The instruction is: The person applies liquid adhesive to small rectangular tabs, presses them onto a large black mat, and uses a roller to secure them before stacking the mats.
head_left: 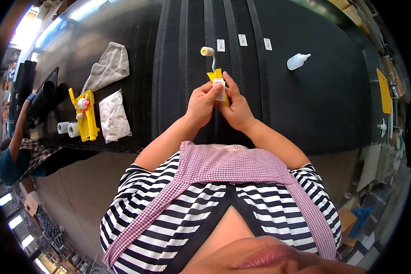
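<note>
Both hands are close together over the black strips. In my right hand is the yellow handle of a small paint roller, its cream roller head pointing away from me. My left hand pinches a small white label with the thumb on top, against the handle. How far the left fingers also grip the handle is hidden. Beyond the hands, three white labels lie in a slanting row on the strips: a left label, a middle label and a right label.
Left on the black table are a grey cloth, a bag of white labels, a yellow tray with a bottle, and white rolls. A white squeeze bottle lies right. A co-worker handles black rolled material.
</note>
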{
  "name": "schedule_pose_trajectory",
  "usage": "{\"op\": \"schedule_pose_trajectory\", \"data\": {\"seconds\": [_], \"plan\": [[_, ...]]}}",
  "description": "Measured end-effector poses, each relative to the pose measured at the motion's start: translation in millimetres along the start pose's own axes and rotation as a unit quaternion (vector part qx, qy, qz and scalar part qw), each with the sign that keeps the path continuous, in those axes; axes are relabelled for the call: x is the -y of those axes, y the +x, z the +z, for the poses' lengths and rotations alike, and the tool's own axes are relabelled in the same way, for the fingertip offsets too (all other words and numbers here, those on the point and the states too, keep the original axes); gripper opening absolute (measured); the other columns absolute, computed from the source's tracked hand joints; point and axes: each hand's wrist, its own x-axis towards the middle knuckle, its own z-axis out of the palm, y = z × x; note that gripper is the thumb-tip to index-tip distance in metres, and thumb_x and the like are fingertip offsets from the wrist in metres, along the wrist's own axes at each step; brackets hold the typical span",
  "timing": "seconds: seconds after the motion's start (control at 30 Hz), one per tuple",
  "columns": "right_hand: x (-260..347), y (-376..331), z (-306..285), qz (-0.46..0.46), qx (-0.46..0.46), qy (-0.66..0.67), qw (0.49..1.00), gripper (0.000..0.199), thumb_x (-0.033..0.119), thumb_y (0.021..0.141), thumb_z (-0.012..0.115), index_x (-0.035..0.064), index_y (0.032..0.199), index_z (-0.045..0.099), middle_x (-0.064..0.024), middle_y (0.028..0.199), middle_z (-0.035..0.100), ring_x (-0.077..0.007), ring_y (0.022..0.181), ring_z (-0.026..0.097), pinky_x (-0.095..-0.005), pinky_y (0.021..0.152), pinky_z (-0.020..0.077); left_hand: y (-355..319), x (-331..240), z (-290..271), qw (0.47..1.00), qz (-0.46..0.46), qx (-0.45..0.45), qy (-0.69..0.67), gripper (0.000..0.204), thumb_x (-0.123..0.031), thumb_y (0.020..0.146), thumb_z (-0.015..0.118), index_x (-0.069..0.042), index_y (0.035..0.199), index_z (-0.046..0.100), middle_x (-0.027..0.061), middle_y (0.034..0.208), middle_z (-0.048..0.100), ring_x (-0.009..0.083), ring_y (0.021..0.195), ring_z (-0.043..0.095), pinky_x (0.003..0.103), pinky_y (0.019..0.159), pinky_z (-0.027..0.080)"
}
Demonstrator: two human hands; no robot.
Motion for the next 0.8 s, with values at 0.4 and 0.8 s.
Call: {"op": "schedule_pose_trajectory", "data": {"seconds": [0.4,0.8], "plan": [[-8.9,42.2,-9.6,0.018,-0.132,-0.168,0.977,0.053,0.02,0.09,0.064,0.0108,0.141,0.054,-0.0213,0.125,0.065,-0.0413,0.111,0.063,-0.0435,0.096,0.0505,-3.8,30.5,-37.6,0.962,0.112,-0.038,0.248,0.019,-0.017,0.096,0.068,0.0,0.098,0.076,0.0213,0.145,0.053,0.0233,0.129,0.056,0.031,0.099,0.046],[21.4,71.7,-17.0,0.139,-0.032,-0.323,0.936,0.057,0.024,0.09,0.06,0.0162,0.146,0.05,-0.0187,0.12,0.066,-0.0365,0.112,0.063,-0.0455,0.096,0.0495,-5.4,31.6,-38.9,0.963,0.118,-0.03,0.241,0.019,-0.017,0.095,0.067,0.0,0.098,0.076,0.0202,0.145,0.054,0.0231,0.124,0.06,0.03,0.098,0.047]]}}
